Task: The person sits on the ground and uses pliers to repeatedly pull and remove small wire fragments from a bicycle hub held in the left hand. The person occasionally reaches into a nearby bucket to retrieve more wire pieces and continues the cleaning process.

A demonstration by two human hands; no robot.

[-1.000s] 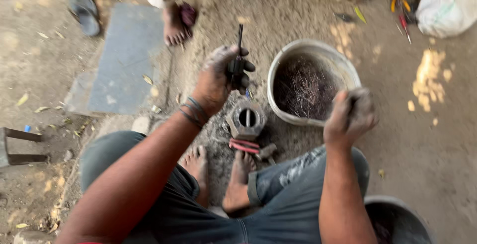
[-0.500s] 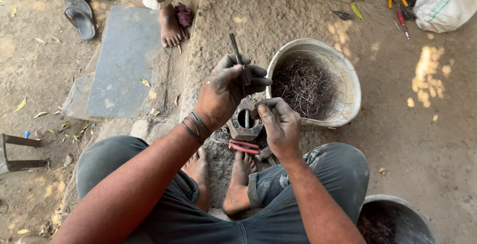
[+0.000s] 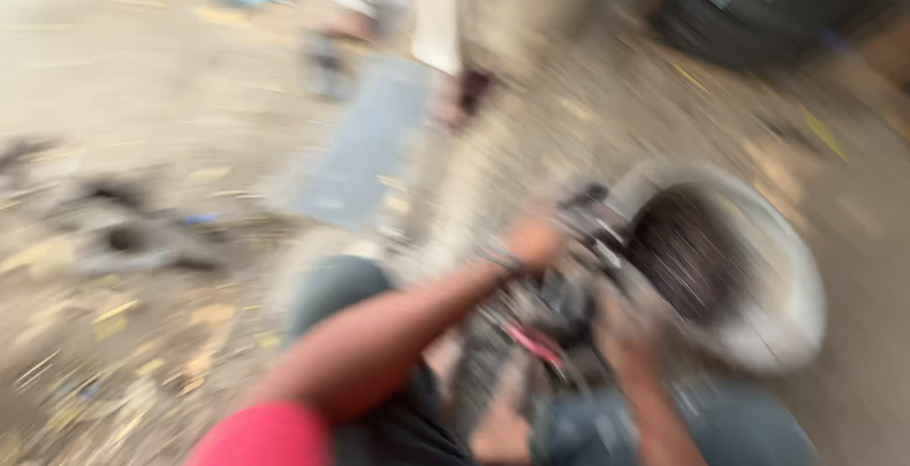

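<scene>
The view is badly smeared by motion. My left hand (image 3: pixel 542 235) is stretched forward, close to a dark tool-like shape (image 3: pixel 590 202) just past its fingers. My right hand (image 3: pixel 621 322) sits lower, beside the dark metal part with a red piece (image 3: pixel 540 333) that rests on the ground between my feet. The blur hides whether either hand grips anything. A round, pale metal bowl (image 3: pixel 801 276) holding a dark mass of thin scraps stands right of both hands.
A flat grey-blue slab (image 3: pixel 365 148) lies on the dirt ahead to the left. Another person's legs (image 3: pixel 441 39) stand beyond it. Dark clutter (image 3: pixel 123 234) lies at the left, and a large dark object (image 3: pixel 749 6) is at the top right.
The camera has swung sharply, so hands, metal part and bowl now sit lower right in the view. Everything has become blurred. Both hands stay close to the metal part.
</scene>
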